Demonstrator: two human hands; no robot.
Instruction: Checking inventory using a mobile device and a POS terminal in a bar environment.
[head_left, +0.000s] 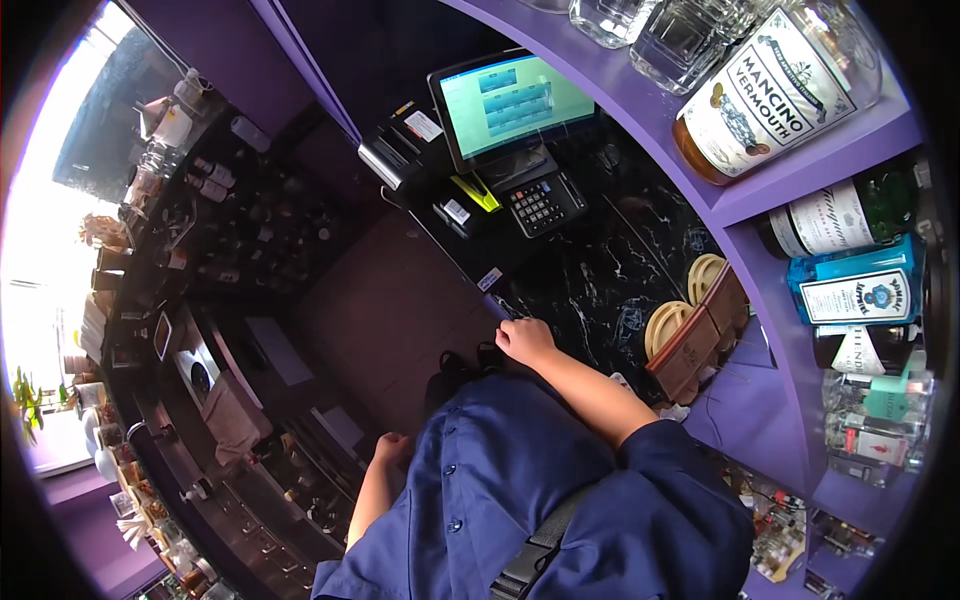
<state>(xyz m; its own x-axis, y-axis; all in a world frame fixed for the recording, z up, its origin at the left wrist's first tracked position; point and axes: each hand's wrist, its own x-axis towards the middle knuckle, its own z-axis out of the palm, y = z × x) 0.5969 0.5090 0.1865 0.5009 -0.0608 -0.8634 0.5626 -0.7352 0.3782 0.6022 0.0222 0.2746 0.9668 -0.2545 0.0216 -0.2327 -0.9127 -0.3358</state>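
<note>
My right hand (526, 342) is curled with the knuckles up beside the edge of the black marbled counter (592, 277). Nothing shows in it; whether it touches the edge I cannot tell. My left hand (393, 450) hangs low at the other side of my navy shirt (510, 450), its fingers mostly hidden. On the counter ahead stand a lit touchscreen monitor (517, 105) and a black desk calculator (546, 204). Near them lie a yellow tool (477, 193), hard to name, and a boxy silver-and-black device (394, 150).
A purple shelf (817, 180) on the right holds a vermouth bottle (765, 97), a blue gin bottle (859, 289) and other bottles. Below it, a brown holder (694, 330) stands beside round pale wooden pieces (666, 328). Left is a back counter with a draped cloth (234, 416).
</note>
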